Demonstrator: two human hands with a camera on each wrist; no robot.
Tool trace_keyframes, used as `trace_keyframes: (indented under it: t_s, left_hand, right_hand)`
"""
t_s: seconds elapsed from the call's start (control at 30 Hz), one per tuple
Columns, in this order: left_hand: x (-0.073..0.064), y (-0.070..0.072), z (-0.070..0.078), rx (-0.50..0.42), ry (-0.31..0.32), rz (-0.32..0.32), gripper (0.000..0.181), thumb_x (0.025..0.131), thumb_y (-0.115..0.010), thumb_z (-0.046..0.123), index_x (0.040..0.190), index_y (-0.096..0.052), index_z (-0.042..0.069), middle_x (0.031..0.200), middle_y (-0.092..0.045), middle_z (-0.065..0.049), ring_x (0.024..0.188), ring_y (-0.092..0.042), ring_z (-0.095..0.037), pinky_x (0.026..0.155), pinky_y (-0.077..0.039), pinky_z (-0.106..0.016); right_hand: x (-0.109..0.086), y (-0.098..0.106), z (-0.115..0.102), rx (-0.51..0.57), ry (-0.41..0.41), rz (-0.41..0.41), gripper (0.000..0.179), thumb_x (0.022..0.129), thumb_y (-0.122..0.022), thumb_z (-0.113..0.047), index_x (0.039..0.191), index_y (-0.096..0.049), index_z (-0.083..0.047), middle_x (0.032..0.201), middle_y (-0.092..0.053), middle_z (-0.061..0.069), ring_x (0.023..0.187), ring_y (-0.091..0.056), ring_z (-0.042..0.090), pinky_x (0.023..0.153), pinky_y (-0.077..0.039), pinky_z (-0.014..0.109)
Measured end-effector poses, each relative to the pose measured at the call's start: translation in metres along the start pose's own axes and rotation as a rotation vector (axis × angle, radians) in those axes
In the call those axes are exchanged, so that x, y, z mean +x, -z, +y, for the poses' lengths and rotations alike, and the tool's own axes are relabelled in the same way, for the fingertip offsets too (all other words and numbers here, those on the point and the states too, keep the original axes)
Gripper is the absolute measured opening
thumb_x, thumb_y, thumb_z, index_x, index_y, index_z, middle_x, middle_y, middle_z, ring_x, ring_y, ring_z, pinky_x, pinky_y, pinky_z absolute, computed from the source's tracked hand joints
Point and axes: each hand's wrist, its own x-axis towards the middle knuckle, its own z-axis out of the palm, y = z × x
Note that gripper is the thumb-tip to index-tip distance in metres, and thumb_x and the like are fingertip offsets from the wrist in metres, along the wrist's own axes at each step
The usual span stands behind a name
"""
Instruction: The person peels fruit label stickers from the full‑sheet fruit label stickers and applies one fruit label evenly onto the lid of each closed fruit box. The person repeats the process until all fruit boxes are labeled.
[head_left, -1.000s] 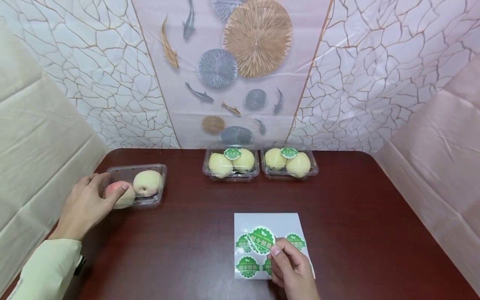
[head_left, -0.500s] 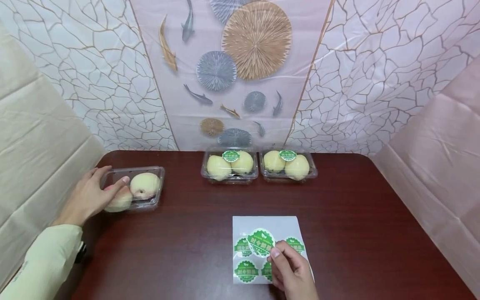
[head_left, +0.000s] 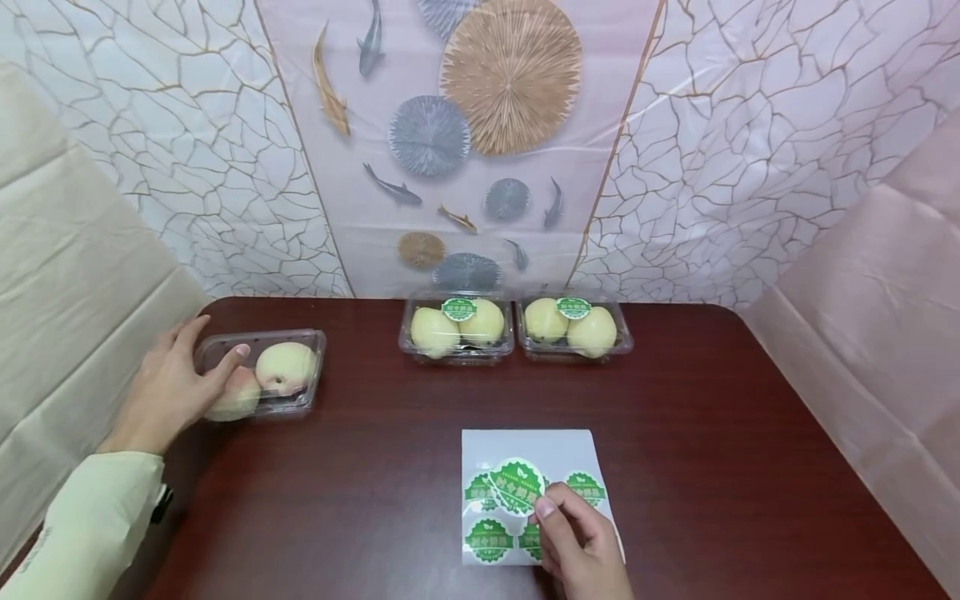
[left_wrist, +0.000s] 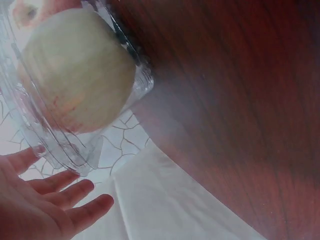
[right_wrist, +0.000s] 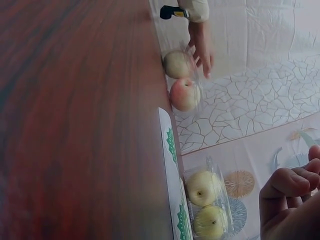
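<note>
At the table's left, my left hand (head_left: 168, 392) has its fingers spread around the near-left end of a clear plastic clamshell box (head_left: 318, 371). The box holds a pale peach (head_left: 285, 367) and a peach with a red blush (head_left: 234, 395). Fingertips lie beside the box's end in the left wrist view; I cannot tell how firmly they touch. My right hand (head_left: 583, 537) pinches a round green-and-white sticker (head_left: 516, 486) between thumb and forefinger. That sticker is over a white backing sheet (head_left: 525, 444) bearing several like stickers, such as one green sticker (head_left: 489, 540).
Two clear boxes, the left box (head_left: 459, 357) and the right box (head_left: 577, 354), stand side by side at the back. Each holds two pale yellow fruits and has a green sticker on its lid. Fabric walls (head_left: 97, 250) enclose the dark red-brown table (head_left: 337, 500).
My left fingers and thumb have lifted and spread a little from the box. The right hand keeps its pinch on the sticker, which tilts slightly. The whole head view has shifted a little.
</note>
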Motion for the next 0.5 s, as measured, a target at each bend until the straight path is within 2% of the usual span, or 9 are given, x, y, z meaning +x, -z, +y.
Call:
trace_keyframes:
  t_s: [0.1, 0.23, 0.33, 0.5]
  left_hand:
    - [-0.003, 0.0, -0.001, 0.006, 0.023, -0.005, 0.085, 0.094, -0.054, 0.06, 0.156, -0.027, 0.007, 0.147, -0.033, -0.034, 0.128, -0.033, -0.058, 0.095, -0.029, -0.073]
    - [-0.001, -0.003, -0.007, -0.017, 0.046, -0.059, 0.085, 0.096, -0.05, 0.06, 0.153, -0.029, 0.001, 0.145, -0.035, -0.036, 0.128, -0.033, -0.058, 0.096, -0.029, -0.072]
    - [0.0, -0.005, -0.012, -0.065, 0.074, -0.095, 0.083, 0.098, -0.048, 0.058, 0.152, -0.03, -0.002, 0.145, -0.037, -0.037, 0.128, -0.034, -0.058, 0.098, -0.03, -0.07]
    - [0.002, -0.004, -0.013, -0.158, 0.154, -0.134, 0.08, 0.1, -0.044, 0.056, 0.154, -0.027, -0.001, 0.142, -0.038, -0.041, 0.127, -0.037, -0.059, 0.097, -0.031, -0.071]
  right_hand:
    - [-0.001, 0.0, 0.0, -0.006, 0.002, -0.002, 0.021, 0.102, -0.05, -0.002, 0.083, -0.052, 0.007, 0.052, -0.026, 0.01, 0.042, -0.023, 0.018, 0.035, -0.027, 0.02]
    - [-0.001, 0.001, 0.001, 0.001, 0.008, -0.023, 0.021, 0.102, -0.049, -0.002, 0.083, -0.053, 0.007, 0.053, -0.026, 0.01, 0.042, -0.023, 0.019, 0.035, -0.026, 0.02]
    - [0.0, 0.002, 0.002, 0.006, 0.028, -0.051, 0.02, 0.102, -0.049, 0.0, 0.084, -0.053, 0.006, 0.054, -0.027, 0.01, 0.043, -0.023, 0.018, 0.034, -0.024, 0.022]
    - [0.0, 0.002, 0.003, 0.023, 0.029, -0.058, 0.02, 0.102, -0.048, 0.0, 0.084, -0.052, 0.009, 0.054, -0.027, 0.01, 0.044, -0.022, 0.02, 0.034, -0.022, 0.024]
